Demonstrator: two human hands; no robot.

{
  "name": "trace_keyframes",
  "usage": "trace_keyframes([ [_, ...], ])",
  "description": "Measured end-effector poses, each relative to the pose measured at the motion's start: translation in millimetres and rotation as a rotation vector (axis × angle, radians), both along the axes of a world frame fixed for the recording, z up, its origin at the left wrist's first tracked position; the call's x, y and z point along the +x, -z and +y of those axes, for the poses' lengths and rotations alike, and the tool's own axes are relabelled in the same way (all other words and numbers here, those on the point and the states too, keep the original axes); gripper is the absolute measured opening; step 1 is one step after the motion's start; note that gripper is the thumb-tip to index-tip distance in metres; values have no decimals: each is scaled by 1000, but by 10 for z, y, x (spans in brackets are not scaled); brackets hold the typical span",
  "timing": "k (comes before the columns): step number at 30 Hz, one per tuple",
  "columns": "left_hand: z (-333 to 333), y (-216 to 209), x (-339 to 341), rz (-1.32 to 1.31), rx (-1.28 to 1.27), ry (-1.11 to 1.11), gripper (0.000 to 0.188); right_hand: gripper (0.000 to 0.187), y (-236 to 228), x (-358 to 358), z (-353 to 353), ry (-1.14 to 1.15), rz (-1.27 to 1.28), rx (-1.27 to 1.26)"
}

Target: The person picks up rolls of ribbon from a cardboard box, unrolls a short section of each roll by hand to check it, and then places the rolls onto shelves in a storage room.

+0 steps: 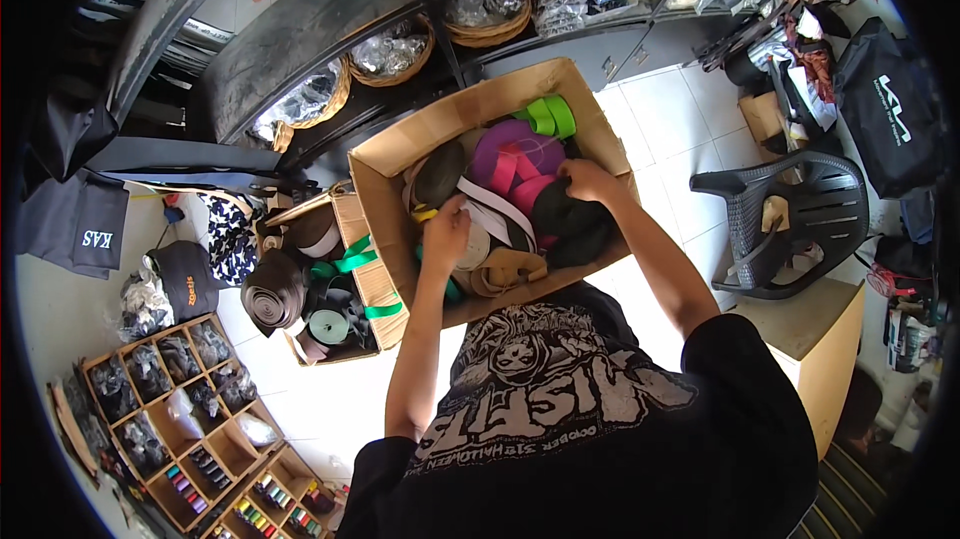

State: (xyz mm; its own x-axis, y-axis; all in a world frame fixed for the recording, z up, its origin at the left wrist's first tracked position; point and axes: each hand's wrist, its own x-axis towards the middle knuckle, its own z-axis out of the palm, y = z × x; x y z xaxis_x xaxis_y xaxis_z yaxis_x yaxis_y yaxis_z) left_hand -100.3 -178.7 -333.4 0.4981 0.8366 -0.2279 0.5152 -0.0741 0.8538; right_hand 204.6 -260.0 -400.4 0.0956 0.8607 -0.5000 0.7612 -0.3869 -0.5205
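Inside the cardboard box, rolls of strap are crowded, presumably to be contained by its walls. The fingers of the left hand are bent narrowly beside a yellow strip, those of the right hand at a black roll; whether either is gripped cannot be told.

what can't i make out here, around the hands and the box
All in the head view:
- Left hand: its own back hides whether the fingers grip the yellow piece.
- Right hand: its curled fingertips are hidden by the hand itself, so its grip is unclear.
- Cardboard box: piled rolls hide its floor.
- Thread spools: too small to count, some cut off by the lower edge.
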Motion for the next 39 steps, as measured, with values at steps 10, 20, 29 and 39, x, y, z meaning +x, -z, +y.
trace_keyframes([
  [10, -321, 242, -47, 88, -33, 10, 33, 61, 60, -24, 0, -70, -207, -201],
  [20, -511, 105, 12, 116, -17, 28, 32, 52, 174, -218, 523, -27, -165, -185],
  [29, -697, 71, -189, 191, -88, -14, 31, 66, 438, -264, 740, -402, -80, -330],
  [39, -316, -171, -71, 62, 34, -95, 27, 52, -170, -421, 305, -265, -279, -92],
])
